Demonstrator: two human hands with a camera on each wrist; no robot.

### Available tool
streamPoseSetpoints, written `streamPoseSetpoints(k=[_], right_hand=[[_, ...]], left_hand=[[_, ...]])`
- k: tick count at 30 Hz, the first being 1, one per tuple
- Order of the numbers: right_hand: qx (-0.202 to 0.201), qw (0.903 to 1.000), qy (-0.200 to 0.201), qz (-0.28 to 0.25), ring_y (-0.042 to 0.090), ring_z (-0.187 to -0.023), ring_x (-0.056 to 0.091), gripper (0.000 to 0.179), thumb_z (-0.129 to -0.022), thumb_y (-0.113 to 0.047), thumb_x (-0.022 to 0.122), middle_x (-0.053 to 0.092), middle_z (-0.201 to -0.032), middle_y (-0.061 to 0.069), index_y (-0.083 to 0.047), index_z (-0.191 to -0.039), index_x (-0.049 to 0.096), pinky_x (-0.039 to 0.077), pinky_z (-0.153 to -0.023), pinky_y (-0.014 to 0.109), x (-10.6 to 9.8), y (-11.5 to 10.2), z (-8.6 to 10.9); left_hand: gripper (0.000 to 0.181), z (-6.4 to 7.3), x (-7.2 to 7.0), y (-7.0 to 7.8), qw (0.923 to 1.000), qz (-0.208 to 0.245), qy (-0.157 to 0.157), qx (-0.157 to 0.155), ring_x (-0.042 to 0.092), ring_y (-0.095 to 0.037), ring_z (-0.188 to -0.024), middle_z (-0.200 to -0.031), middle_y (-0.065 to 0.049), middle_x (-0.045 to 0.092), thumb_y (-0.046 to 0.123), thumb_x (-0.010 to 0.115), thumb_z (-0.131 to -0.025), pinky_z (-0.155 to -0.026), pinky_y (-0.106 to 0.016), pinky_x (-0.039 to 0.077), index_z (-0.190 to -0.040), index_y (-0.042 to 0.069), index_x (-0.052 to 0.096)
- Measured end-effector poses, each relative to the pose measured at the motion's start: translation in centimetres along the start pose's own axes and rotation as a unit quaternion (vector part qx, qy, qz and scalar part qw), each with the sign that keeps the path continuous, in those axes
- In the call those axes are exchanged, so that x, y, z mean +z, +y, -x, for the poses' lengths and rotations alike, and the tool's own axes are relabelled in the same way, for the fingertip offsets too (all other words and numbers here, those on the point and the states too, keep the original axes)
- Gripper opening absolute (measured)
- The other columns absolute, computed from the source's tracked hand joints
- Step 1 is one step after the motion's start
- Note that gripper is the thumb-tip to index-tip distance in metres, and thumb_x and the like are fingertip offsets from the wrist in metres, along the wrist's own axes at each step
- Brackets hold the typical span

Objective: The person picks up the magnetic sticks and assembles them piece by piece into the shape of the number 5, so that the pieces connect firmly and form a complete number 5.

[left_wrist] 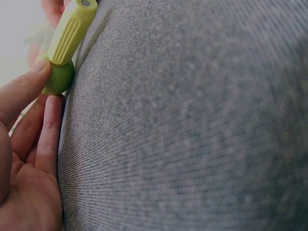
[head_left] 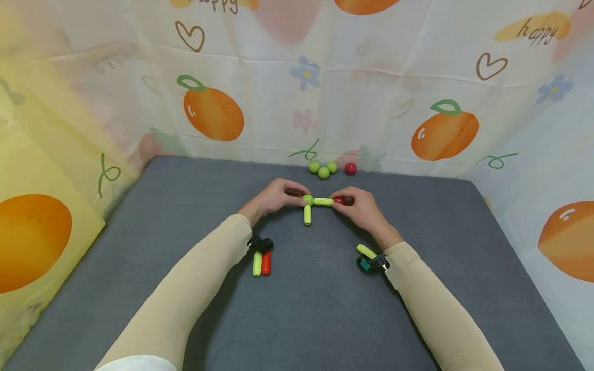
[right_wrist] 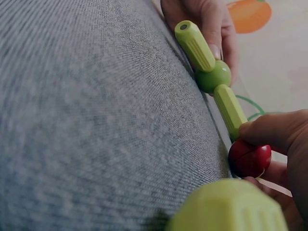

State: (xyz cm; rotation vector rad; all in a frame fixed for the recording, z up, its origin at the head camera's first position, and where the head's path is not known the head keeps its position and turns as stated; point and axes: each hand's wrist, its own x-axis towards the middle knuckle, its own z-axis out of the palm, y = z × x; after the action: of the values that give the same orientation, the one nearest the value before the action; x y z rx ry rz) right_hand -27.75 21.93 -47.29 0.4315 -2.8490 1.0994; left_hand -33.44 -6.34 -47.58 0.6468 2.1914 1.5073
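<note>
Near the far side of the table, my left hand point(head_left: 277, 197) pinches a green ball point(head_left: 308, 199) between thumb and fingers. Two yellow-green ribbed sticks join that ball: one stick point(head_left: 308, 215) points toward me, and the other stick point(head_left: 323, 202) runs right to a red ball point(right_wrist: 249, 158). My right hand point(head_left: 364, 207) grips the red ball, its thumb lying where ball and stick meet. In the left wrist view, a dark round spot shows in the free end of the near stick point(left_wrist: 72, 36). Fingers partly cover the red ball in the head view.
Several green balls point(head_left: 324, 172) and another red ball point(head_left: 350, 168) lie at the table's back edge, by the printed curtain point(head_left: 362, 103). A yellow-green stick point(head_left: 257, 264) and a red stick point(head_left: 266, 263) lie below my left wrist; another yellow-green stick point(head_left: 366, 251) is by my right wrist.
</note>
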Motion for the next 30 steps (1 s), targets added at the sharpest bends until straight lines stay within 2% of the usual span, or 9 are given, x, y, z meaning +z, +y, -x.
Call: streamPoseSetpoints(k=[11,24,30], right_hand=[[-0.003,1.0000,-0.001,0.003,0.025,-0.097,0.064,0.021,-0.102,-0.023,0.080,0.075,-0.117,0.006,-0.014,-0.120,0.083,0.053,-0.086,0.046,-0.13,-0.20,-0.24],[0.008,0.9999,-0.005,-0.005,0.026,-0.101,0.066,0.022,-0.102,-0.024,0.080,0.075,-0.119,0.008,-0.015,-0.122,0.083,0.054,-0.090,0.048,-0.06,-0.09,-0.01],[0.018,0.9995,-0.024,-0.009,0.028,-0.106,0.068,0.030,-0.103,-0.029,0.079,0.072,-0.124,0.009,-0.016,-0.130,0.080,0.056,-0.093,0.050,-0.51,-0.16,0.12]], left_hand=[[0.031,0.17,-0.26,0.47,1.0000,-0.006,0.003,0.001,0.069,-0.025,-0.122,-0.128,-0.010,0.076,0.005,0.079,-0.100,-0.103,-0.042,0.055,-0.131,0.004,0.078],[0.032,-0.13,-0.29,-0.11,1.0000,0.004,0.000,-0.001,0.069,-0.026,-0.123,-0.127,-0.010,0.077,0.006,0.080,-0.099,-0.103,-0.042,0.055,-0.132,0.003,0.078],[0.033,-0.09,-0.18,-0.14,0.9999,0.013,-0.002,-0.002,0.069,-0.026,-0.122,-0.128,-0.012,0.076,0.004,0.080,-0.099,-0.102,-0.042,0.056,-0.132,0.002,0.077]])
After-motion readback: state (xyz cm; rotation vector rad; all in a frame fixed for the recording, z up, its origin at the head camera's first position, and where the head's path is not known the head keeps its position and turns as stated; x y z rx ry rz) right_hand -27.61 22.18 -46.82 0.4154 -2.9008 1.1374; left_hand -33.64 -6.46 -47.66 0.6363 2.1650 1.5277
